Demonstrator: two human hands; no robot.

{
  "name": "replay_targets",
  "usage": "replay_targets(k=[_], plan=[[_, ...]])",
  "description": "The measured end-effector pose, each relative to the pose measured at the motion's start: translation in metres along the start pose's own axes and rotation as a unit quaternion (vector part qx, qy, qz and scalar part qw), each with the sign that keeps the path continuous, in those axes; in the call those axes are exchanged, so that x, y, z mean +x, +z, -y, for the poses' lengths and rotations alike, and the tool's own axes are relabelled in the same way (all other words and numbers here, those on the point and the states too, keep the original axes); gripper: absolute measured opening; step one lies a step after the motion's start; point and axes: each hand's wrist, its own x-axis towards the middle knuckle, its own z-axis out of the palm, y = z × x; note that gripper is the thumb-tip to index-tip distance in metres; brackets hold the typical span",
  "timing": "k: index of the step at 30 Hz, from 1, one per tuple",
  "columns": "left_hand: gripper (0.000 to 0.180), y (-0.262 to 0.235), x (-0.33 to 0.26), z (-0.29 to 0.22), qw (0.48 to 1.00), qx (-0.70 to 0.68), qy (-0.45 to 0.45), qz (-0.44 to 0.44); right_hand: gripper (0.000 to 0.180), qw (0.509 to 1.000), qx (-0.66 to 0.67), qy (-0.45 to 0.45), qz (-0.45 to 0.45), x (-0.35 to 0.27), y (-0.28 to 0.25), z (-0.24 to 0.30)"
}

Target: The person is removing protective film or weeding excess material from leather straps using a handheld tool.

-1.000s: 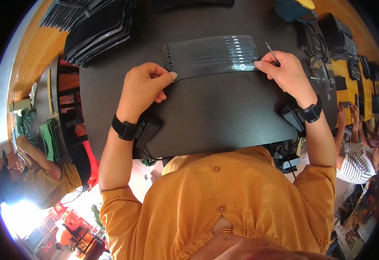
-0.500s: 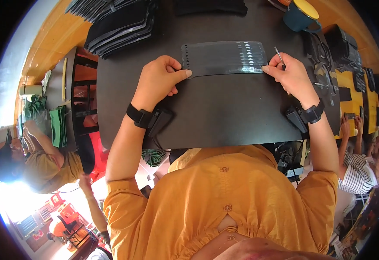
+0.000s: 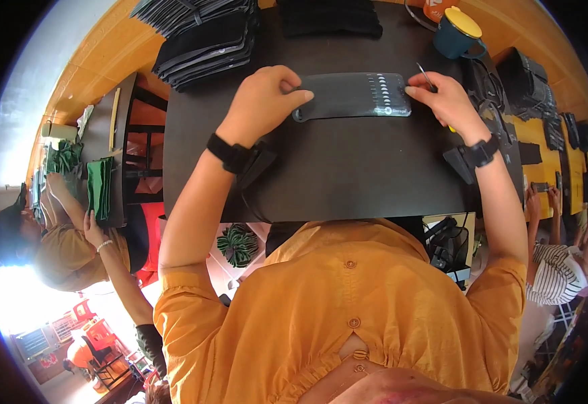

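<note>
A flat, dark rectangular pouch-like piece (image 3: 348, 97) with a glossy face and white printed marks lies on the dark table, long side across. At its left end, my left hand (image 3: 260, 102) is closed, thumb and fingers pinching the upper left corner. My right hand (image 3: 447, 102) pinches the right end between thumb and forefinger. A slim pointed metal tool (image 3: 422, 71) is also held in my right hand. Its tip sticks up past the forefinger and a bit of yellow shows below the palm; its exact kind is hidden. Each wrist wears a black strap with a small box.
Stacked dark flat pieces (image 3: 206, 47) stand at the far left, beside folded black cloth (image 3: 331, 17). A dark mug (image 3: 457, 37) with a yellow lid stands far right, near black straps (image 3: 488, 87). People work at side tables; one touches green cloth (image 3: 99, 185).
My left hand has moved from the piece's lower left corner to its upper left. The view has shifted slightly. At left, a co-worker's hand has come up to the green cloth.
</note>
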Motion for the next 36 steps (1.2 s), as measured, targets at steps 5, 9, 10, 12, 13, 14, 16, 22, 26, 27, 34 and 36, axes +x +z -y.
replay_targets(k=[5,9,10,12,13,14,16,22,26,27,34,36], plan=[[0.035,0.023,0.035,-0.023,0.992,0.069,0.085,0.068,0.032,1.0,-0.011,-0.011,0.014,0.031,0.002,-0.001],[0.034,0.044,0.07,-0.043,0.984,0.104,0.055,0.135,0.032,0.999,-0.012,-0.013,0.029,0.04,0.003,-0.001],[0.034,0.047,0.076,-0.048,0.984,0.104,0.056,0.134,0.031,0.999,-0.022,-0.016,0.032,0.04,0.003,0.001],[0.033,0.052,0.088,-0.058,0.974,0.142,0.052,0.166,0.03,0.999,-0.032,-0.018,0.034,0.04,0.004,0.004],[0.032,0.054,0.096,-0.063,0.968,0.158,0.038,0.193,0.029,0.998,-0.054,-0.031,0.028,0.041,0.005,0.005],[0.032,0.056,0.101,-0.067,0.968,0.158,0.039,0.193,0.028,0.996,-0.075,-0.043,0.023,0.041,0.005,0.005],[0.035,0.058,0.109,-0.077,0.948,0.187,0.04,0.253,0.026,0.993,-0.09,-0.072,0.012,0.047,0.008,-0.003],[0.044,0.075,0.129,-0.079,0.935,0.218,0.013,0.278,0.019,0.988,-0.116,-0.092,0.032,0.058,0.008,-0.003],[0.049,0.072,0.131,-0.087,0.932,0.208,0.045,0.294,0.018,0.984,-0.112,-0.138,0.033,0.059,0.007,-0.011],[0.048,0.07,0.133,-0.088,0.93,0.201,0.04,0.304,0.018,0.984,-0.111,-0.137,0.033,0.06,0.007,-0.014],[0.05,0.07,0.137,-0.087,0.926,0.108,0.046,0.358,0.016,0.993,0.049,-0.071,0.076,0.052,0.0,-0.007],[0.049,0.073,0.138,-0.086,0.924,0.099,0.043,0.366,0.016,0.989,0.105,-0.037,0.094,0.052,0.001,-0.009]])
